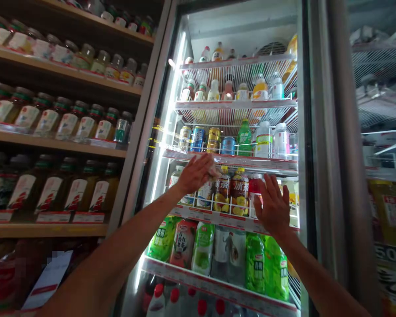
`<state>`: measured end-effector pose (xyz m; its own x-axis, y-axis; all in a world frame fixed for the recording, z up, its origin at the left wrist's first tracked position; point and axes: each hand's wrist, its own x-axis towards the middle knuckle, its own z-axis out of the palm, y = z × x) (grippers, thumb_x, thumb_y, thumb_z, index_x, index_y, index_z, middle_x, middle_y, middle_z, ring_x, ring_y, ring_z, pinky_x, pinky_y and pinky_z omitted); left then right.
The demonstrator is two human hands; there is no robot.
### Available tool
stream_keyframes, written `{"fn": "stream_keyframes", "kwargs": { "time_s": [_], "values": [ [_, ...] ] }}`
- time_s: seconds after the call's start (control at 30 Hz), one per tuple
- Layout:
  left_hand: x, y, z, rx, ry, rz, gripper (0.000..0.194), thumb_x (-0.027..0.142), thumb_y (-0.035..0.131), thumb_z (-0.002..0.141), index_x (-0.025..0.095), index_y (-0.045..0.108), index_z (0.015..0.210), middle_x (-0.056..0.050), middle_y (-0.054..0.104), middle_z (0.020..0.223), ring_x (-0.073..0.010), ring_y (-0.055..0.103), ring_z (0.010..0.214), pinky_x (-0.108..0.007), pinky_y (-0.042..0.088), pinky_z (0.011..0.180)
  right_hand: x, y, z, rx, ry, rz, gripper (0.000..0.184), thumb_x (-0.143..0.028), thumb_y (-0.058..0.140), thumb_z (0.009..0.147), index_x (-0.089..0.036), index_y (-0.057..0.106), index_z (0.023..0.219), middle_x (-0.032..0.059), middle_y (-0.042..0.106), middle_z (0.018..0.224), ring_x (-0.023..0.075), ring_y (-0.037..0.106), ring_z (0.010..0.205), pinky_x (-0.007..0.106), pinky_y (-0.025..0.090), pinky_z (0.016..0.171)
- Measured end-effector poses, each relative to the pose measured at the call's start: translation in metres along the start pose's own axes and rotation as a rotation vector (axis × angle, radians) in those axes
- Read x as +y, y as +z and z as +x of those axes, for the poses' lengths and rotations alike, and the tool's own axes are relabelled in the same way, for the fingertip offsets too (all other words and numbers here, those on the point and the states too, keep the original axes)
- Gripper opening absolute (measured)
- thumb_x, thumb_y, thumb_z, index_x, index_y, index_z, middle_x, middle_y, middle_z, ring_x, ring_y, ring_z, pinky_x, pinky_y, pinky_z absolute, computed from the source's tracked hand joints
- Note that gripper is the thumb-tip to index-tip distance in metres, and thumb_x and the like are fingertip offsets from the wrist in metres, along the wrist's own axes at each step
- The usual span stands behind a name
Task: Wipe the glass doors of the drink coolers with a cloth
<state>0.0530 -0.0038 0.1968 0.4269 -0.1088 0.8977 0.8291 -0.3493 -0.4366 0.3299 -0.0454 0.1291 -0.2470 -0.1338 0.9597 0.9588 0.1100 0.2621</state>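
My left hand [195, 174] reaches up to the glass front of a lit drinks fridge, its fingers stretched over a pale crumpled cloth [214, 171]. Most of that cloth is hidden beneath the hand. My right hand [273, 206] is raised at the right side of the fridge, fingers apart and nothing in it. Whether its palm touches the glass I cannot tell. Behind the hands stand brown iced tea bottles with yellow caps [239, 191]. Cans, among them a gold can [213, 140], and a green bottle [244, 137] line the shelf above.
Wooden shelves [56, 143] with rows of jars stand left of the fridge. Large green bottles [255, 264] fill a lower fridge shelf, above red-capped bottles [174, 304]. A metal door frame [338, 154] runs down the right, with more stocked wire shelves [376, 99] beyond.
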Motion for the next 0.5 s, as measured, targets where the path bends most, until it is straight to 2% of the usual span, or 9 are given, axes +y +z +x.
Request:
{"fn": "stream_keyframes", "kwargs": {
  "time_s": [0.1,0.17,0.2,0.27,0.33,0.4,0.43,0.47,0.5],
  "values": [
    [-0.033,-0.006,-0.002,0.216,-0.461,0.086,0.041,0.023,0.032,0.089,0.009,0.037,0.127,-0.019,0.036,0.138,-0.0288,0.03,0.131,-0.054,0.027,0.104,0.0,0.001,-0.001,-0.004,0.005,-0.001,0.051,-0.027,0.043,0.086,-0.017,0.034,0.135,0.0119,0.041,0.139,0.0245,0.032,0.132,0.047,0.022,0.107],
    [-0.031,-0.001,-0.003,0.251,-0.54,0.105,0.044,0.021,0.03,0.089,0.002,0.033,0.128,-0.026,0.031,0.139,-0.0325,0.025,0.133,-0.056,0.029,0.101,0.0,0.003,-0.001,-0.003,0.008,0.0,0.052,-0.027,0.043,0.086,-0.017,0.033,0.136,0.012,0.04,0.139,0.0243,0.031,0.132,0.048,0.021,0.108],
    [-0.02,0.003,-0.003,0.233,-0.51,0.101,0.045,0.023,0.032,0.088,0.003,0.033,0.129,-0.024,0.032,0.139,-0.0311,0.025,0.133,-0.054,0.03,0.102,0.0,0.003,-0.001,-0.003,0.009,0.0,0.052,-0.027,0.043,0.086,-0.017,0.033,0.136,0.0121,0.04,0.139,0.0243,0.031,0.132,0.048,0.021,0.108],
    [0.015,0.011,-0.005,0.153,-0.329,0.069,0.047,0.03,0.04,0.086,0.012,0.036,0.129,-0.013,0.037,0.14,-0.0241,0.027,0.133,-0.044,0.03,0.106,0.001,0.004,-0.002,-0.004,0.009,0.007,0.052,-0.027,0.042,0.086,-0.017,0.034,0.136,0.0121,0.04,0.14,0.0243,0.031,0.132,0.048,0.021,0.108],
    [0.048,0.016,-0.008,0.044,0.049,0.006,0.048,0.033,0.04,0.086,0.015,0.037,0.13,-0.009,0.037,0.14,-0.0195,0.023,0.135,-0.04,0.025,0.11,0.002,0.005,-0.003,-0.004,0.005,0.016,0.052,-0.028,0.042,0.086,-0.018,0.033,0.136,0.0119,0.039,0.14,0.0242,0.031,0.133,0.048,0.02,0.108],
    [0.058,0.014,-0.013,-0.021,0.295,-0.032,0.046,0.034,0.039,0.087,0.017,0.038,0.13,-0.007,0.038,0.14,-0.0172,0.023,0.135,-0.039,0.02,0.112,0.003,0.004,-0.003,0.0,-0.002,0.021,0.052,-0.028,0.042,0.085,-0.018,0.034,0.136,0.0116,0.04,0.14,0.0238,0.031,0.133,0.047,0.02,0.108],
    [0.052,0.012,-0.015,-0.026,0.308,-0.033,0.045,0.034,0.039,0.087,0.017,0.04,0.129,-0.007,0.04,0.139,-0.017,0.024,0.134,-0.039,0.019,0.112,0.003,0.004,-0.003,0.002,-0.006,0.02,0.052,-0.027,0.042,0.085,-0.018,0.034,0.135,0.0116,0.041,0.139,0.0237,0.031,0.132,0.047,0.02,0.108],
    [0.041,0.009,-0.017,-0.005,0.227,-0.022,0.044,0.034,0.039,0.087,0.018,0.041,0.128,-0.007,0.041,0.138,-0.0171,0.027,0.133,-0.039,0.02,0.112,0.003,0.003,-0.003,0.004,-0.006,0.018,0.051,-0.027,0.043,0.085,-0.018,0.035,0.135,0.0117,0.042,0.139,0.0236,0.032,0.132,0.047,0.021,0.108],
    [0.026,0.007,-0.019,0.043,0.075,-0.001,0.043,0.033,0.039,0.087,0.017,0.042,0.127,-0.008,0.042,0.137,-0.0181,0.029,0.133,-0.04,0.02,0.111,0.002,0.002,-0.003,0.004,-0.003,0.016,0.051,-0.027,0.043,0.085,-0.017,0.035,0.135,0.0118,0.042,0.138,0.0235,0.032,0.132,0.047,0.021,0.108]
  ]
}}
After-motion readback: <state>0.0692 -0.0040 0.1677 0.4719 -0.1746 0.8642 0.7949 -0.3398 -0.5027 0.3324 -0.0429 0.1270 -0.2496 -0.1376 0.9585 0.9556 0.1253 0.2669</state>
